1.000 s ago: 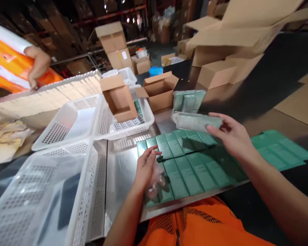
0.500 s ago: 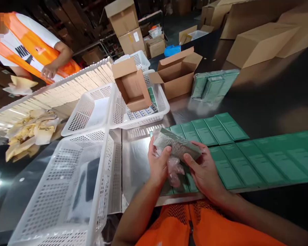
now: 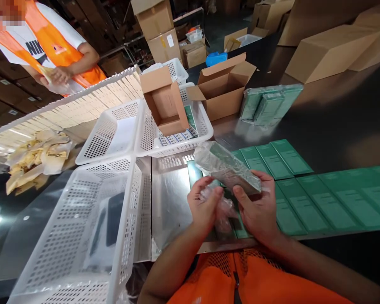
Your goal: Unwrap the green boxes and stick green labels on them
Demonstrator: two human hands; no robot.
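A plastic-wrapped box (image 3: pixel 225 165), greenish and long, is tilted up in front of me. My right hand (image 3: pixel 256 207) grips its near right end, thumb on the front face. Below its left part, my left hand (image 3: pixel 205 207) pinches the loose clear plastic film (image 3: pixel 223 209) that hangs down between both hands. Whether the left fingers also touch the box is hard to see. Green boxes (image 3: pixel 316 204) lie flat in two rows under and to the right of my hands. Several of them are partly hidden by the hands and film.
White perforated baskets (image 3: pixel 126 228) stand at my left. One basket behind holds an open carton (image 3: pixel 166 105); another open carton (image 3: pixel 223 95) stands beside it. Wrapped green packs (image 3: pixel 269 103) lie farther back. Yellowish packets (image 3: pixel 39 158) are heaped at left. A co-worker (image 3: pixel 55 46) in an orange vest stands across.
My left hand has come off the box's left end and dropped to the film. The box now sits higher in my right hand. The co-worker's hands have come together on a packet.
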